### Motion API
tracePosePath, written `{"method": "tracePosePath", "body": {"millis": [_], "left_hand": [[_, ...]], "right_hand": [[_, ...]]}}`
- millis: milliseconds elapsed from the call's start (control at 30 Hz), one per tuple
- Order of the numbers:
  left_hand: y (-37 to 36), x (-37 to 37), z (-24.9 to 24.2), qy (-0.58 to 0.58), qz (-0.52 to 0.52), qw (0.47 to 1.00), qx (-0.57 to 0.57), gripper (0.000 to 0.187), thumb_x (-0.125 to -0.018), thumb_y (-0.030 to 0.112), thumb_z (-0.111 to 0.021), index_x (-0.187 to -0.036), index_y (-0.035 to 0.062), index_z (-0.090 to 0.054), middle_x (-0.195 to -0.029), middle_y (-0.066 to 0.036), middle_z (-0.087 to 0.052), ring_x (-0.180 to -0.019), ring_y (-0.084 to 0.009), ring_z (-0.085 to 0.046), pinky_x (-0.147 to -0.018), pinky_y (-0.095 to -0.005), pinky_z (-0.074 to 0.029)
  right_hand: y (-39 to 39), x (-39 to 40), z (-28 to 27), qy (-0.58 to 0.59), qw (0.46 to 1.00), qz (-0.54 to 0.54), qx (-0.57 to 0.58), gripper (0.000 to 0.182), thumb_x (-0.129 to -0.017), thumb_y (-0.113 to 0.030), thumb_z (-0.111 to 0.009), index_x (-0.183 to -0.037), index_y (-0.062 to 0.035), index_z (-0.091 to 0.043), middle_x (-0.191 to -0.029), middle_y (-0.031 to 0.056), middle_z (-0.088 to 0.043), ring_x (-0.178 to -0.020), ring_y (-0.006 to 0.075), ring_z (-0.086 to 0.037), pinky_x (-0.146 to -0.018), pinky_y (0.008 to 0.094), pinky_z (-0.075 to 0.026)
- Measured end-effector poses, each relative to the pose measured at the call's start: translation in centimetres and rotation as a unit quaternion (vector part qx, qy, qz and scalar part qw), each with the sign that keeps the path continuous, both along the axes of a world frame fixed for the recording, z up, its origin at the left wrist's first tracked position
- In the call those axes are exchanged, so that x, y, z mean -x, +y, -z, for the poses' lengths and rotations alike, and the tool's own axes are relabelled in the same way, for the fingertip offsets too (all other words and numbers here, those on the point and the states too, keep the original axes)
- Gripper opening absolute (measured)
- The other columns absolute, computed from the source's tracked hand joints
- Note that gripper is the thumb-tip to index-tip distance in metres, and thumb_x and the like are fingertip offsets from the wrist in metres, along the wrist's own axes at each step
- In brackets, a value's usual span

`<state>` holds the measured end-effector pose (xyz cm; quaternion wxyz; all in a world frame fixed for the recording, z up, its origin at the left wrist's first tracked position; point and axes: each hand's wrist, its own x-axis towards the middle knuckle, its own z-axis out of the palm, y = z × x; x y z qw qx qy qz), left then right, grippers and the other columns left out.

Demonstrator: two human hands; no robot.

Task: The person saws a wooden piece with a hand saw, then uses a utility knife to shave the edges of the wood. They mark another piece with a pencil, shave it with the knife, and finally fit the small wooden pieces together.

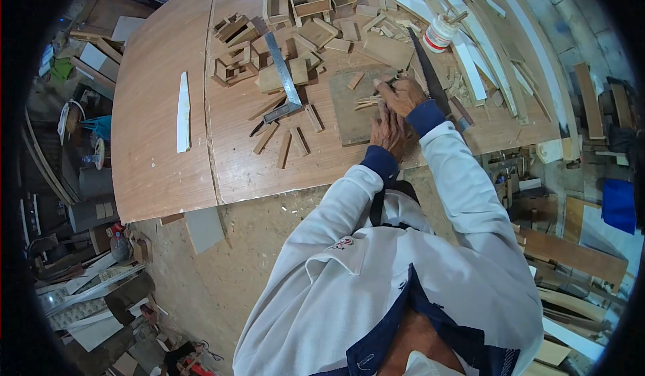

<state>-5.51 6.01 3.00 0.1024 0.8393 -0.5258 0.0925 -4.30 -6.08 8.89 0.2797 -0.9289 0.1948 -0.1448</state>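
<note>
My right hand (405,95) is closed on a few thin wooden strips (367,100) that lie on a flat brown board (346,117) on the wooden tabletop (161,141). Just below it, my left hand (390,133) rests on the same board, its fingers reaching up to the right hand; nothing shows in its grasp. A hand saw (428,70) lies right beside my right hand. Both arms wear white sleeves with blue cuffs.
A metal try square (283,75) lies among several small wood blocks and open wooden boxes (310,0). A white glue bottle (439,33) stands at the back. A white strip (183,111) lies at left. Long white slats (470,67) lie at right. Clutter covers the floor around.
</note>
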Motion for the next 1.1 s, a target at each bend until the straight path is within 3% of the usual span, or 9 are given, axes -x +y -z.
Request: {"method": "tracePosePath", "body": {"millis": [233, 433, 533, 600, 667, 733, 833, 967, 1100], "left_hand": [[0.7, 0.2, -0.7, 0.022, 0.040, 0.995, -0.091, 0.027, -0.079, 0.028, -0.051, -0.093, 0.0091, -0.065, -0.098, -0.014, -0.060, -0.101, -0.0315, -0.049, -0.083, -0.0495, -0.036], [-0.1, -0.3, -1.0, 0.103, 0.059, 0.974, -0.193, 0.030, -0.080, 0.028, -0.051, -0.098, 0.0094, -0.065, -0.102, -0.010, -0.061, -0.101, -0.0307, -0.051, -0.085, -0.0497, -0.036], [0.3, -0.1, -0.6, 0.148, 0.055, 0.976, -0.147, 0.032, -0.081, 0.029, -0.050, -0.101, 0.0097, -0.065, -0.108, -0.008, -0.061, -0.107, -0.0311, -0.049, -0.087, -0.0504, -0.036], [0.1, -0.4, -1.3, 0.136, 0.059, 0.973, -0.178, 0.034, -0.082, 0.030, -0.050, -0.104, 0.0079, -0.063, -0.112, -0.011, -0.058, -0.113, -0.0327, -0.045, -0.088, -0.0502, -0.036], [0.2, -0.3, -1.3, 0.126, 0.060, 0.968, -0.209, 0.037, -0.082, 0.031, -0.049, -0.107, 0.0060, -0.061, -0.117, -0.014, -0.056, -0.119, -0.0342, -0.041, -0.089, -0.0501, -0.036], [0.3, 0.0, 0.1, 0.001, -0.010, 1.000, -0.005, 0.045, -0.083, 0.030, -0.047, -0.116, 0.0010, -0.055, -0.131, -0.020, -0.044, -0.131, -0.0377, -0.027, -0.094, -0.0511, -0.034], [0.5, -0.1, 1.2, 0.036, -0.001, 0.996, 0.086, 0.049, -0.082, 0.028, -0.049, -0.121, -0.0028, -0.049, -0.141, -0.023, -0.031, -0.136, -0.0383, -0.018, -0.097, -0.0516, -0.032], [2.0, -0.3, -0.2, 0.067, 0.024, 0.993, 0.094, 0.049, -0.081, 0.025, -0.050, -0.123, -0.0016, -0.048, -0.145, -0.021, -0.024, -0.136, -0.0382, -0.018, -0.098, -0.0527, -0.030], [4.0, -1.0, -0.7, 0.140, 0.033, 0.981, 0.127, 0.050, -0.079, 0.021, -0.054, -0.124, 0.0014, -0.047, -0.140, -0.017, -0.034, -0.130, -0.0383, -0.029, -0.097, -0.0528, -0.031]], "right_hand": [[1.1, -1.4, 0.6, 0.087, 0.991, -0.064, 0.081, 0.037, -0.085, -0.039, -0.048, -0.084, -0.0071, -0.067, -0.078, 0.0203, -0.064, -0.074, 0.0375, -0.062, -0.071, 0.0451, -0.049], [2.4, -1.2, -1.0, 0.127, 0.978, -0.109, 0.122, 0.036, -0.086, -0.039, -0.046, -0.090, -0.0099, -0.067, -0.080, 0.0191, -0.065, -0.075, 0.0378, -0.062, -0.071, 0.0448, -0.049], [2.7, -1.0, -1.4, 0.147, 0.972, -0.119, 0.141, 0.035, -0.087, -0.039, -0.046, -0.090, -0.0116, -0.067, -0.087, 0.0167, -0.066, -0.080, 0.0366, -0.062, -0.075, 0.0434, -0.049], [2.2, -1.0, -1.1, 0.078, 0.989, -0.089, 0.090, 0.022, -0.083, -0.025, -0.053, -0.096, -0.0121, -0.065, -0.085, 0.0156, -0.065, -0.078, 0.0325, -0.063, -0.070, 0.0405, -0.050], [1.4, -0.3, -0.9, -0.008, 0.997, -0.045, 0.063, 0.022, -0.083, -0.026, -0.053, -0.096, -0.0128, -0.066, -0.092, 0.0149, -0.065, -0.085, 0.0338, -0.061, -0.076, 0.0409, -0.049], [0.3, 0.8, -0.3, -0.096, 0.995, 0.002, 0.036, 0.023, -0.082, -0.027, -0.053, -0.096, -0.0136, -0.066, -0.098, 0.0142, -0.064, -0.091, 0.0351, -0.060, -0.082, 0.0413, -0.048], [-0.2, 2.5, 0.7, -0.030, 0.997, -0.005, 0.073, 0.023, -0.077, -0.019, -0.059, -0.099, -0.0133, -0.065, -0.100, 0.0142, -0.064, -0.095, 0.0346, -0.058, -0.086, 0.0409, -0.046], [-0.3, 3.3, 1.5, -0.021, 0.995, -0.031, 0.088, 0.031, -0.072, -0.011, -0.062, -0.103, -0.0131, -0.063, -0.104, 0.0138, -0.063, -0.100, 0.0332, -0.056, -0.091, 0.0404, -0.044], [-0.8, 3.5, 1.9, -0.032, 0.993, -0.057, 0.099, 0.035, -0.071, -0.006, -0.061, -0.106, -0.0121, -0.061, -0.105, 0.0141, -0.062, -0.101, 0.0329, -0.055, -0.093, 0.0400, -0.043]]}}
